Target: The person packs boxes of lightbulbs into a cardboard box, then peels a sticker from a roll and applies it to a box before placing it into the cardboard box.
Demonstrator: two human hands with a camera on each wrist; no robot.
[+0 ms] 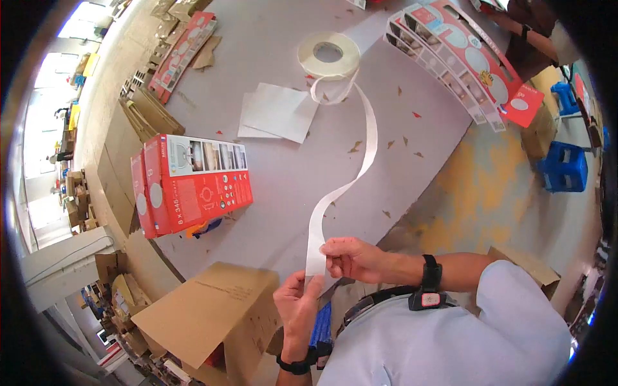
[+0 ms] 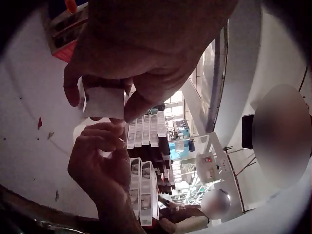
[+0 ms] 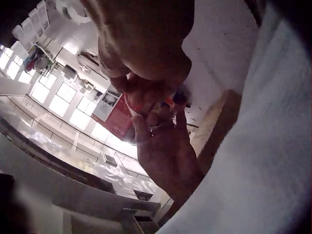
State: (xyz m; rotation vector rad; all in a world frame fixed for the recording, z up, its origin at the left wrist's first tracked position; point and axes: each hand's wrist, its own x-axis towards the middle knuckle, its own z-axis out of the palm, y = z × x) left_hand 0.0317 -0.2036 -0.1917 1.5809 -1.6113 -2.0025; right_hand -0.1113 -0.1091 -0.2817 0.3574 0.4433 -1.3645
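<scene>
A white strip of tape or labels [image 1: 316, 231] runs in a long curve from its roll [image 1: 310, 59] on the table down to both hands. With thumb and fingers, my left hand [image 1: 298, 311] pinches its free end. Just above, my right hand [image 1: 356, 258] pinches the strip's right edge, its other fingers curled. In the left wrist view, a short white end of the strip [image 2: 104, 102] shows between the left hand [image 2: 141, 53] and the right hand [image 2: 105, 165]. From the right wrist, the hands overlap and the strip appears only as a thin edge.
Red-and-white printed cartons [image 1: 206, 186] stand left on the grey table [image 1: 277, 212]. White sheets [image 1: 283, 112] lie behind them. More printed cartons [image 1: 450, 58] are lined up at the back right. An open cardboard box [image 1: 206, 309] is near the left hand. A blue crate [image 1: 565, 167] sits at right.
</scene>
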